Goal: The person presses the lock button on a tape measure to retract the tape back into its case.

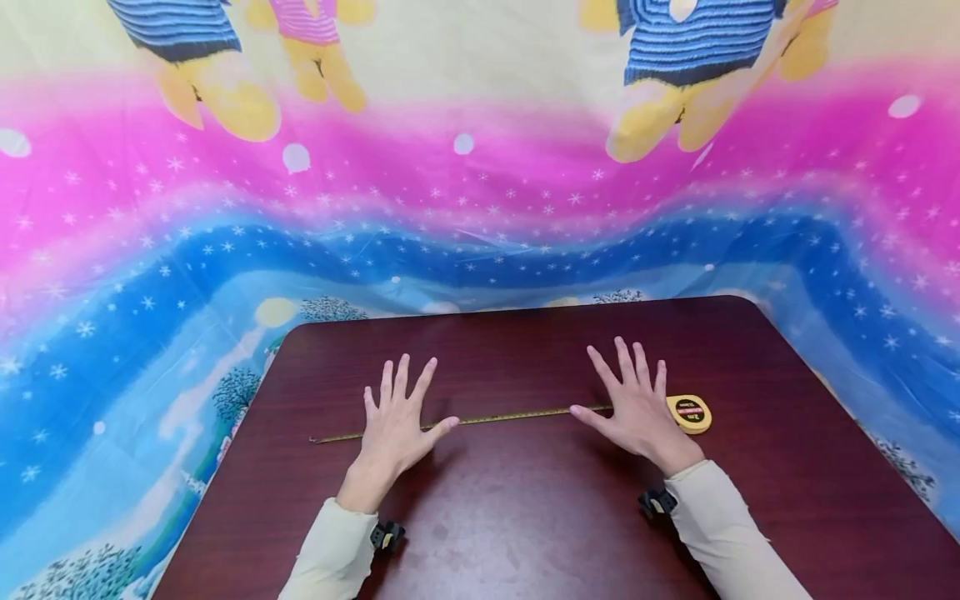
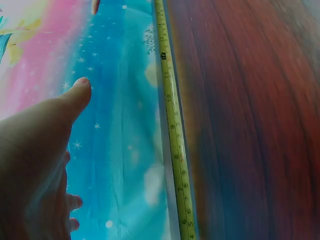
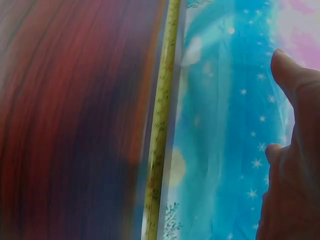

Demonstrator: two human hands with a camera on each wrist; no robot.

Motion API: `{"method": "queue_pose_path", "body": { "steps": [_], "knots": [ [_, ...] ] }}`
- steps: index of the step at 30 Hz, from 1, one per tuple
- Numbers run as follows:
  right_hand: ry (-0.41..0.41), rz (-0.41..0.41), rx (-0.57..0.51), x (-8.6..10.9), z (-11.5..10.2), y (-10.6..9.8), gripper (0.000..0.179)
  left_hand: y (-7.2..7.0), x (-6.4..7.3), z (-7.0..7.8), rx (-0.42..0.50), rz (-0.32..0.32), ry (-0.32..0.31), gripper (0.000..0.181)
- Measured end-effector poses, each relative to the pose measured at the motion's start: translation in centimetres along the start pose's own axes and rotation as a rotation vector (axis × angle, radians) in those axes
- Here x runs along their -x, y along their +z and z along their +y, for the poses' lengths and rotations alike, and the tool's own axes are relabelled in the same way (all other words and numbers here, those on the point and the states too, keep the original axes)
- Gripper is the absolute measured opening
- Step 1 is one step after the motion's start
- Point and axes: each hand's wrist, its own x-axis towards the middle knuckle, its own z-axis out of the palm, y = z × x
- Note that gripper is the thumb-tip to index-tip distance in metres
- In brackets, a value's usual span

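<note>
As I judge it, the main risk is the yellow blade (image 1: 517,415) running back into its case (image 1: 689,414): it lies drawn out across the surface (image 1: 495,517), nothing holds either end, and I cannot see whether a lock is set. If it let go, the hook end (image 1: 313,439) at the left would whip rightward beneath both my palms, and the thin edge could nick my skin. A careless drop of my right hand (image 1: 637,408) might also knock the case, which sits just to the right of that hand, and skew the whole line; pressing down hard with my left hand (image 1: 396,425) could buckle or twist the strip. The tape measure stretches from left to right across the middle of the surface, passing beneath both hands. I hold my forearms reaching in from the near side, angled toward the far edge, palms down and seemingly raised, with shadows falling nearby. My fingers are released on both sides, spread wide with the thumbs pointing inward at each other, and they grasp nothing; the hands are well apart.
</note>
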Motion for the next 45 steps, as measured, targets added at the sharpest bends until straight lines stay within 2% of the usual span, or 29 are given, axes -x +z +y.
{"method": "queue_pose_path", "body": {
  "steps": [7, 20, 29, 33, 42, 45],
  "knots": [
    [-0.005, -0.055, -0.005, 0.3, 1.9, -0.5, 0.099, -0.3, 0.1, -1.4, -0.003, 0.025, 0.029, 0.095],
    [-0.013, -0.102, 0.057, 1.2, 4.9, -1.2, 0.096, -0.5, 0.8, -4.7, -0.043, 0.079, 0.093, 0.082],
    [0.002, -0.183, 0.047, 2.7, 7.0, -2.4, 0.088, -1.1, 1.9, -7.5, -0.062, 0.040, 0.058, 0.077],
    [-0.004, -0.194, 0.049, 3.0, 7.8, -2.6, 0.083, -1.2, 2.5, -8.8, -0.069, 0.028, 0.038, 0.075],
    [-0.016, -0.229, -0.028, 3.9, 9.7, -2.6, 0.085, -1.1, 3.6, -12.0, -0.052, 0.086, 0.064, 0.067],
    [-0.028, -0.242, -0.043, 4.2, 10.3, -2.7, 0.084, -1.2, 4.0, -13.0, -0.063, 0.081, 0.052, 0.064]
  ]
}}
